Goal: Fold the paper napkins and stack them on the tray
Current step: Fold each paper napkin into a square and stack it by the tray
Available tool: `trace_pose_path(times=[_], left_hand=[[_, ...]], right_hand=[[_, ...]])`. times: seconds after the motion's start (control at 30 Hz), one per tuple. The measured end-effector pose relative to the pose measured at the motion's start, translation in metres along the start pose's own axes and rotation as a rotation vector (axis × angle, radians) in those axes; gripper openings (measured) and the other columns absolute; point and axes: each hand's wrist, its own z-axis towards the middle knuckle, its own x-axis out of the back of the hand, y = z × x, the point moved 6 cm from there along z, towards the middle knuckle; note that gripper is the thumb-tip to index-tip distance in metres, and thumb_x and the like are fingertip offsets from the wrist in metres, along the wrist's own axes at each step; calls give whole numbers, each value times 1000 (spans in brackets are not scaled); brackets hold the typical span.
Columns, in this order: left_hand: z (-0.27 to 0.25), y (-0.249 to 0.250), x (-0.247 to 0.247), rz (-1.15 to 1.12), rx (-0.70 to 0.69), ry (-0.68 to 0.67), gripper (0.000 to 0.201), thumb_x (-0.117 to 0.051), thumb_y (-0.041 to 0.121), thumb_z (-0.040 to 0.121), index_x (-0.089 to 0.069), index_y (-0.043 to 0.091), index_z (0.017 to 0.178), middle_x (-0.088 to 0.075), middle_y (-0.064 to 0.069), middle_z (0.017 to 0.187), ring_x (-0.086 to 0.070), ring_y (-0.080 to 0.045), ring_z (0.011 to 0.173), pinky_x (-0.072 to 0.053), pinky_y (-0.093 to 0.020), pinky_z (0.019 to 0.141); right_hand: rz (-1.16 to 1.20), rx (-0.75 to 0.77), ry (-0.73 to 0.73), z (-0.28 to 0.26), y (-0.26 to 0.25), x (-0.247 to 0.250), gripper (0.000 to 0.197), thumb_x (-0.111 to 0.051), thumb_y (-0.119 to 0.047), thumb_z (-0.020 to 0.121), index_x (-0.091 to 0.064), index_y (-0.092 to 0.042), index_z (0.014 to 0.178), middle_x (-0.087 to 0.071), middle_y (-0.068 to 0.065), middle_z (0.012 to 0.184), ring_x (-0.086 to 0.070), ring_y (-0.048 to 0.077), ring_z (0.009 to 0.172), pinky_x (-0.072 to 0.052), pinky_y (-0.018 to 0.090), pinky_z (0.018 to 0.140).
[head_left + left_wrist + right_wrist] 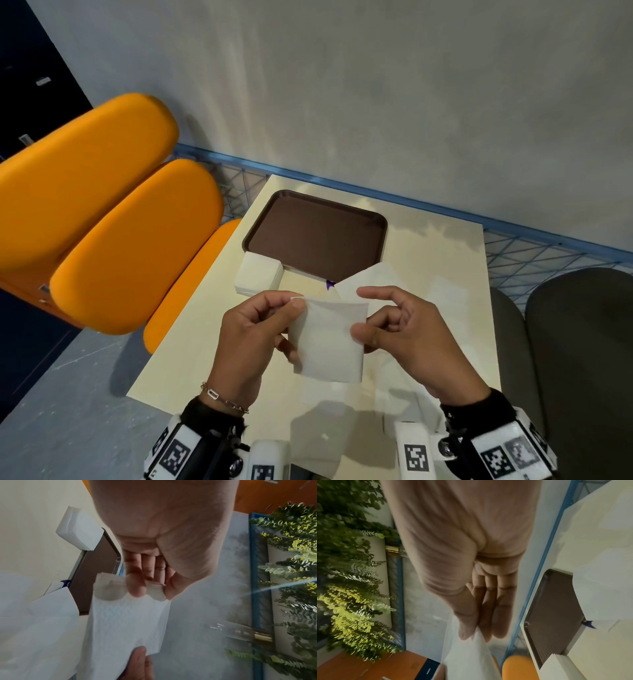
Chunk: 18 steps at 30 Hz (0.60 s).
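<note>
I hold a white paper napkin [329,339] up over the cream table [191,356], folded to a small rectangle. My left hand [291,308] pinches its upper left corner, and in the left wrist view the fingertips [137,591] curl over the napkin [125,622]. On the napkin's right edge my right hand [361,330] pinches with thumb and fingers, the right wrist view showing the same hand [476,632] on the napkin [469,660]. Beyond my hands lies a brown tray [315,236] with nothing on it. A stack of white napkins [258,275] sits at its near left corner.
A loose white sheet [373,277] with a small purple mark covers the tray's near right corner. Orange chairs [102,205] stand left of the table, a grey chair [582,342] on the right. A blue wire fence [513,246] and a grey wall run behind.
</note>
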Motion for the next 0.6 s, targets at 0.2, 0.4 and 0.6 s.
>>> trace_pose_path(times=[0.2, 0.4, 0.6], left_hand=[[7, -11, 10, 47, 22, 92, 7, -73, 13, 95, -80, 12, 93, -76, -4, 85, -60, -13, 66, -44, -31, 44], [16, -23, 21, 65, 49, 125, 7, -73, 17, 95, -79, 14, 94, -75, -3, 83, -59, -13, 63, -42, -28, 43], [35, -38, 33, 34, 112, 170, 10, -70, 22, 99, -77, 20, 93, -76, 0, 86, -63, -16, 72, -48, -24, 49]], right_hand=[[-72, -82, -125, 7, 13, -11, 64, -90, -16, 83, -58, -29, 137, -80, 11, 91, -78, 33, 86, -61, 42, 93], [-116, -138, -199, 12, 19, -21, 64, -88, -9, 85, -56, -26, 138, -80, 13, 87, -76, 27, 76, -60, 31, 79], [-193, -229, -396, 15, 23, -35, 64, -82, 0, 86, -54, -27, 136, -81, 12, 95, -77, 27, 81, -61, 36, 82]])
